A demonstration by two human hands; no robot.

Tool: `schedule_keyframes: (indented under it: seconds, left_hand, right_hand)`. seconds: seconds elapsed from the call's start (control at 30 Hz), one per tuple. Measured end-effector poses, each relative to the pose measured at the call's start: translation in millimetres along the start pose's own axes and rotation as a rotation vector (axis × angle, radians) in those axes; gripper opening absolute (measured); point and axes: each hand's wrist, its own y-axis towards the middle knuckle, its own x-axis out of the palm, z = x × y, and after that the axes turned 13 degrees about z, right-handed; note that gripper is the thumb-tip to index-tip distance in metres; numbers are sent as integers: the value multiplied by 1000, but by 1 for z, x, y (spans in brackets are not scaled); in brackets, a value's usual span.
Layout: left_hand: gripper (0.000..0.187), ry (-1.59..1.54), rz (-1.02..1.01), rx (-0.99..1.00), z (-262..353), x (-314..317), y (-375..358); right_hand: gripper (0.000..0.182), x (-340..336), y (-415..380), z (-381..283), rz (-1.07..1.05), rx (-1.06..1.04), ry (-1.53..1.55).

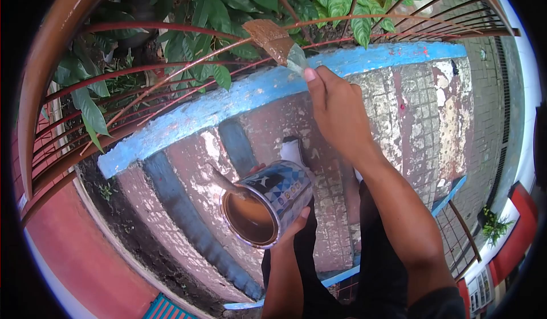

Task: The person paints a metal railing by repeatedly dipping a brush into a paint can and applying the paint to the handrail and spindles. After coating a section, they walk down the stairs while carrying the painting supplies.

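Observation:
A paintbrush (274, 44) is gripped near its metal ferrule by my right hand (340, 109), fingers closed round the handle. Brown paint coats its wide bristles, which overlap a thin metal rod of the railing (325, 21) in this view. Lower down, my left hand (292, 232) is wrapped round a paint can (285, 188) with a blue and white patterned label. The can is tilted with its open mouth toward me, showing brown paint inside. A paint-smeared stick (221, 177) leans out over the can's rim.
Beneath me is worn paving with flaking paint and dark blue stripes (188, 222), edged by a light blue kerb (228, 99). Curved brown bars surround green leafy plants (216, 11) beyond it. My legs (379, 250) stand on the paving. A red surface (85, 233) lies at left.

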Motion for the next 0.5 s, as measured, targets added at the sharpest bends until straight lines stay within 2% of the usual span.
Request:
schedule_keyframes:
  seconds: [0.1,0.17,0.23,0.27,0.37,0.43,0.5]
  left_hand:
    - [125,53,-26,54,-7,-5,1]
    - [125,84,-34,84,-6,-3,3]
    - [124,22,-33,101,0,2,5]
    - [124,16,-27,105,1,1,5]
    - [123,-13,-11,87,2,1,5]
    - [122,-121,-19,-41,12,3,4]
    - [122,-156,-10,-51,12,2,4]
  right_hand:
    - [46,-21,29,8,28,46,-25]
    - [47,-35,37,12,8,31,-45]
    - [48,-43,34,7,-19,150,-84]
    - [49,-42,31,14,-1,141,-58]
    - [51,-37,21,24,41,213,-9]
    - [53,-31,20,32,102,189,51]
    - [55,-34,20,28,173,427,184]
